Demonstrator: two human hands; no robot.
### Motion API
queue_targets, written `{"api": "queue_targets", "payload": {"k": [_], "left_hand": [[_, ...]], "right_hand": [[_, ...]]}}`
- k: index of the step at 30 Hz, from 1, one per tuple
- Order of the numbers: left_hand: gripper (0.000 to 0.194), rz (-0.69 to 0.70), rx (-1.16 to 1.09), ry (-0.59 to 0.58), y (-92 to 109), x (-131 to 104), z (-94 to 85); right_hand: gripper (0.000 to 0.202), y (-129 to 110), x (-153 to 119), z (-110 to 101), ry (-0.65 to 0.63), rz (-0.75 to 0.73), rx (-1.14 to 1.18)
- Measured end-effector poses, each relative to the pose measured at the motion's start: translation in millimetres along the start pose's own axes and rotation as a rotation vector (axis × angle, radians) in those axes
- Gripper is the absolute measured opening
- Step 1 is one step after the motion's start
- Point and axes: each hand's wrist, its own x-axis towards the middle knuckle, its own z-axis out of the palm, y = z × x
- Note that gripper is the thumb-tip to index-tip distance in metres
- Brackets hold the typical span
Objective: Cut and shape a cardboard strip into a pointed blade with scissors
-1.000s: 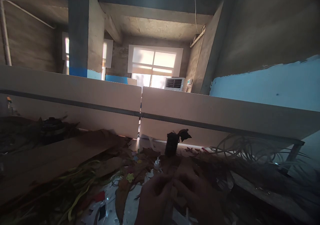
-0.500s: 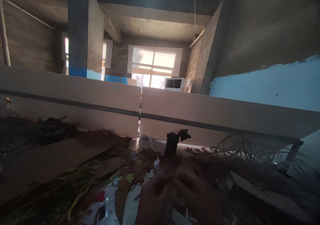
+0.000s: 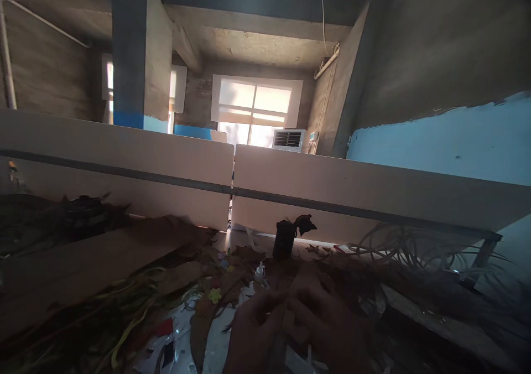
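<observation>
My left hand point(image 3: 256, 324) and my right hand point(image 3: 317, 313) meet low in the middle of the view, fingertips pinched together. Whatever lies between them is too dark and small to name. Just beyond the fingers stands a small white bottle with a narrow tip point(image 3: 260, 272). A dark cylindrical container point(image 3: 284, 240) rises behind it, with a dark ragged piece point(image 3: 306, 225) at its top right. To the left of my left hand lies a yellow flower-shaped piece point(image 3: 214, 295).
Yellow-green strips point(image 3: 131, 330) lie in a heap at the left, before a long brown board point(image 3: 95, 258). Coiled thin wires point(image 3: 406, 252) spread at the right. A pale partition point(image 3: 352, 180) closes off the back. A dark round object point(image 3: 85, 213) sits far left.
</observation>
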Motion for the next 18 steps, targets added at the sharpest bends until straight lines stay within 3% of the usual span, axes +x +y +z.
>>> {"api": "queue_targets", "payload": {"k": [7, 13, 18], "left_hand": [[0.014, 0.058, 0.175, 0.061, 18, 1, -3.9], [0.023, -0.001, 0.255, 0.066, 44, -2, -5.8], [0.027, 0.01, 0.238, 0.056, 45, -1, -6.3]], "right_hand": [[0.02, 5, 2, 1, 0.017, -0.022, -0.015], [0.02, 1, 4, -1, -0.086, -0.02, 0.03], [0.018, -4, 4, -4, -0.126, -0.028, 0.053]]}}
